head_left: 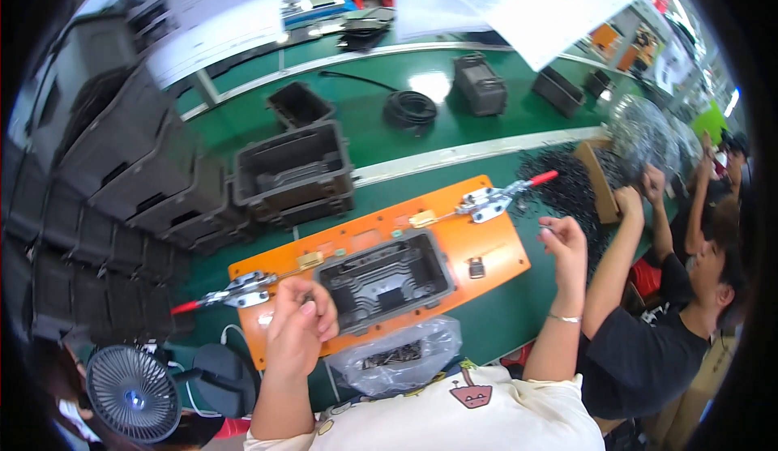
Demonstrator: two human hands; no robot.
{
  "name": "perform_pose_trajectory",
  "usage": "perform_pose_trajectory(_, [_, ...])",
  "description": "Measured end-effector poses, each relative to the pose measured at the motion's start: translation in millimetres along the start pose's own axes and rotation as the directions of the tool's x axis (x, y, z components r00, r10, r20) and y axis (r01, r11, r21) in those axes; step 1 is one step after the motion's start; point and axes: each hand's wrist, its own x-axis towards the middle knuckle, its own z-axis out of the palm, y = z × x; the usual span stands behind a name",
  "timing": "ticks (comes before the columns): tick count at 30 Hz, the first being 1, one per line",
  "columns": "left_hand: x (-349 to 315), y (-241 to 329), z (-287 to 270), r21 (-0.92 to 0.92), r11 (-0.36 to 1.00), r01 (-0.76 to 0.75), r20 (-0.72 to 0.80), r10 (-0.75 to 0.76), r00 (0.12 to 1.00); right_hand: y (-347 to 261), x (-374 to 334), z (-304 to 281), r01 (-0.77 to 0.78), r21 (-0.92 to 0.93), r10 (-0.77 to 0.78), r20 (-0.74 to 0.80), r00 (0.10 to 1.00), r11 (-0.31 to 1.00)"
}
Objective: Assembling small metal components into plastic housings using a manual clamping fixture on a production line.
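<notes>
A dark grey open housing (382, 277) sits in an orange fixture plate (486, 244) on the green belt. My left hand (298, 325) hovers over the plate's left end, fingers curled shut, just right of a toggle clamp with a red handle (231, 293); nothing shows in it. My right hand (565, 242) is raised over the plate's right edge, its fingertips pinched on a small pale part. A second red-handled clamp (494, 200) stands at the plate's far right corner. A clear bag of small metal parts (397, 358) lies at the near edge.
A stack of grey housings (296, 171) stands behind the plate, with more stacked at left (121, 175). A pile of small black parts (567, 188) lies at right. A co-worker in black (673, 321) holds up a clear bag (644, 135). A small fan (134, 394) sits at lower left.
</notes>
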Motion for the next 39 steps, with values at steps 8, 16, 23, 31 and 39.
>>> perform_pose_trajectory(8, [-10.2,7.4,-20.1,-0.018,1.0,0.003,0.143,0.0,0.99,-56.5,-18.3,78.8,-0.406,0.585,-0.131,0.666,0.734,0.702])
perform_pose_trajectory(16, [-19.4,7.9,-30.5,0.067,0.987,-0.148,0.029,0.147,0.989,-76.4,-19.3,141.0,-0.697,0.413,-0.177,0.905,0.387,0.587])
perform_pose_trajectory(23, [-21.7,7.6,-41.2,0.153,0.977,-0.151,-0.093,0.166,0.982,-83.5,-5.0,154.5,-0.279,0.243,0.017,0.725,0.688,0.929])
perform_pose_trajectory(31, [-15.1,8.4,-39.1,0.127,0.967,-0.22,-0.031,0.225,0.974,-81.7,22.5,185.8,0.215,-0.146,-0.046,0.717,0.695,0.966])
perform_pose_trajectory(39, [-16.4,9.8,-43.9,0.266,0.937,-0.228,-0.127,0.269,0.955,-86.5,26.4,200.1,0.328,-0.304,-0.005,0.727,0.687,0.895])
